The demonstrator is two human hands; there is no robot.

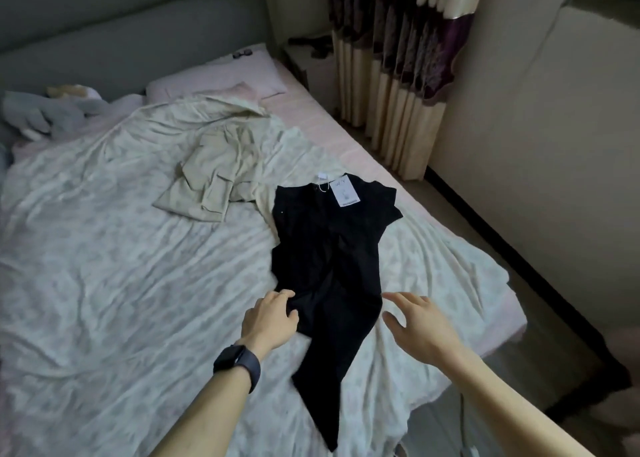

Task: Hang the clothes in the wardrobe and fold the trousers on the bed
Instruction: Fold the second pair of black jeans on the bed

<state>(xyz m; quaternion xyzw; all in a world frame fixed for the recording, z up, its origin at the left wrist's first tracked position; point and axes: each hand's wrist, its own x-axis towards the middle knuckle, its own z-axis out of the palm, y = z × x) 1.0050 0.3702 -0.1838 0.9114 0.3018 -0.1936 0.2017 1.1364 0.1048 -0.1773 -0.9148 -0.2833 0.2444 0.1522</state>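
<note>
1. Trousers [329, 248], black, lie stretched out on the bed [121, 266], waistband farthest from the person, a paper tag [344, 193] on it; no fold shows yet.
2. Left hand [273, 312] grips the trousers' left edge, fingers curled into the cloth.
3. Right hand [415, 321] hovers just beside the trousers' right edge, fingers spread and loose, holding nothing.
4. Beige garment [214, 179] lies crumpled beyond the trousers' waistband, to its left, unhung; no wardrobe is in view.
5. Folding seems only starting, and hanging appears left to do.
</note>
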